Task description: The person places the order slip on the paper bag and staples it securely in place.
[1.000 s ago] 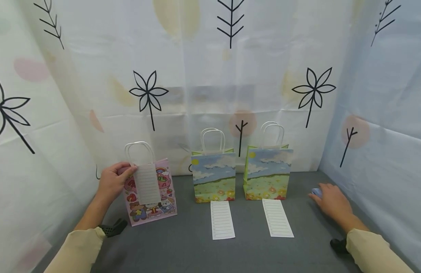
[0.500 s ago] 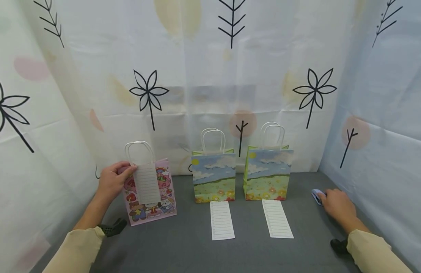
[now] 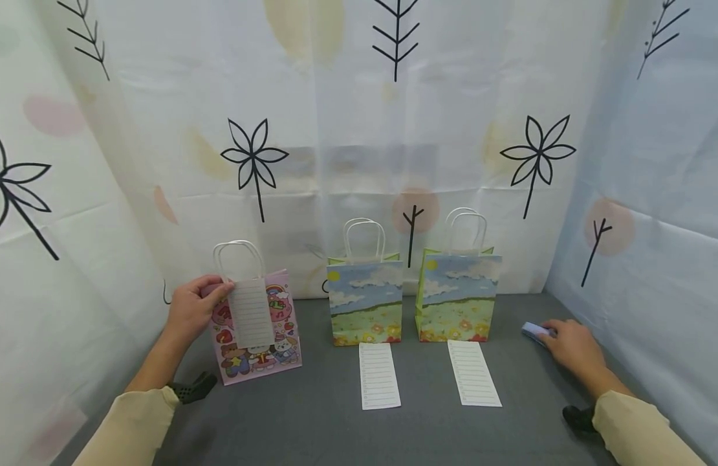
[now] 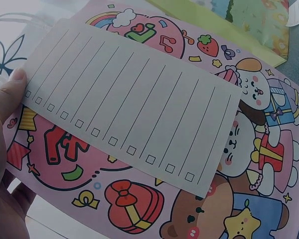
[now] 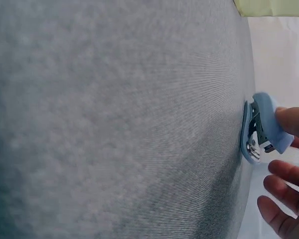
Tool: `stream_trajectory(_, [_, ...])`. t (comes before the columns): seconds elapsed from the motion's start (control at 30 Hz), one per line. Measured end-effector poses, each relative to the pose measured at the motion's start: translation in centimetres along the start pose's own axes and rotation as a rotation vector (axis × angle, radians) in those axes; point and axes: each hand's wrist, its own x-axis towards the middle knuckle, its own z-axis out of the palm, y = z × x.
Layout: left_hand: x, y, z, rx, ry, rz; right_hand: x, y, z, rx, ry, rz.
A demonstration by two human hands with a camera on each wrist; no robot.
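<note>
At the left of the head view, my left hand [image 3: 197, 307] pinches the top corner of a lined checklist slip [image 3: 251, 314] against the front of a pink cartoon gift bag [image 3: 286, 356]. The left wrist view shows the thumb on the slip [image 4: 134, 109], the other fingers behind the pink bag [image 4: 139, 196]. On the right, my right hand [image 3: 576, 349] holds a small light-blue stapler [image 3: 535, 332] low at the grey table. In the right wrist view, its thumb presses along the top of the stapler [image 5: 271, 124], while several fingers spread free of it.
Two landscape-print gift bags, a middle one [image 3: 366, 304] and a right one [image 3: 459, 298], stand upright at the back of the table [image 3: 429, 433]. Before them lie a middle slip [image 3: 379, 377] and a right slip [image 3: 474, 373]. Patterned white cloth [image 3: 347, 129] encloses the back and sides.
My right hand, earlier covering the stapler, has shifted its grip so more of it shows, and the stapler has turned and moved slightly left. The left hand stays on the slip and pink bag.
</note>
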Motion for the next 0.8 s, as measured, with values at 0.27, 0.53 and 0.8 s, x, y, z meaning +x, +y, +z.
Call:
stream_trajectory(0.27, [-0.06, 0.03, -0.05, -0.007, -0.006, 0.000, -0.69, 0.00, 0.58, 0.054, 0.032, -0.045])
stream_trajectory(0.53, [-0.03, -0.08, 0.02, -0.018, -0.001, 0.008, -0.82, 0.13, 0.79, 0.141, -0.005, -0.041])
stream_trajectory(0.8, [-0.02, -0.14, 0.02, -0.029, -0.002, 0.012, -0.43, 0.41, 0.89, 0.156, -0.069, -0.039])
